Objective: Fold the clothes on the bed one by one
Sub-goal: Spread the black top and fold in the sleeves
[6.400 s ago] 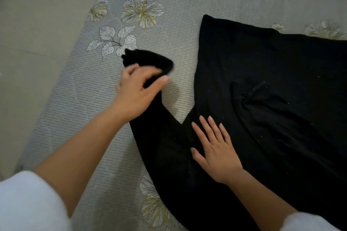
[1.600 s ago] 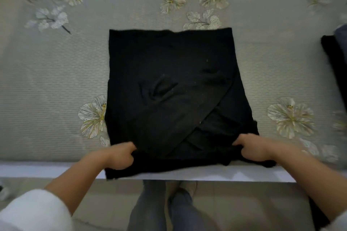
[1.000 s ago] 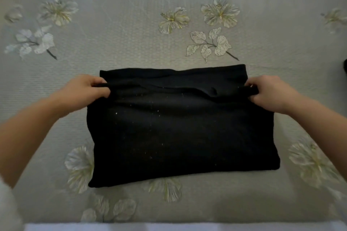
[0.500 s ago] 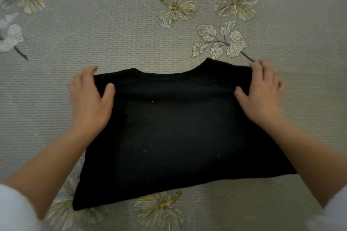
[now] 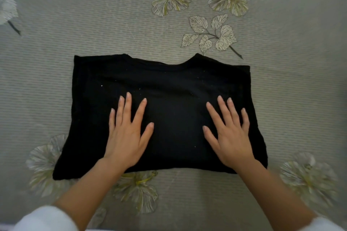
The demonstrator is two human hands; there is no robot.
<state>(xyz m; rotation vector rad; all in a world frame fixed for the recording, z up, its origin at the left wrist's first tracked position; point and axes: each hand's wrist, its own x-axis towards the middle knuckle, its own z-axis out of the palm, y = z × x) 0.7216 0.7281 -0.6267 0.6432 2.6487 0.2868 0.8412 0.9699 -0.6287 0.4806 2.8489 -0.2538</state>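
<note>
A black top (image 5: 169, 88) lies folded into a rough rectangle in the middle of the bed, its curved neckline along the far edge. My left hand (image 5: 127, 133) rests flat on the left half of the fabric, palm down, fingers spread. My right hand (image 5: 230, 133) lies flat on the right half in the same way. Neither hand holds anything; both only press on the cloth.
The bed (image 5: 293, 90) is covered by a grey ribbed sheet printed with pale flowers and leaves, and it surrounds the folded top on all sides. White sleeves show at the bottom corners of the view.
The top went from spread out to folded in half. In the last half second my hands slid from its far corners toward me onto its middle.
</note>
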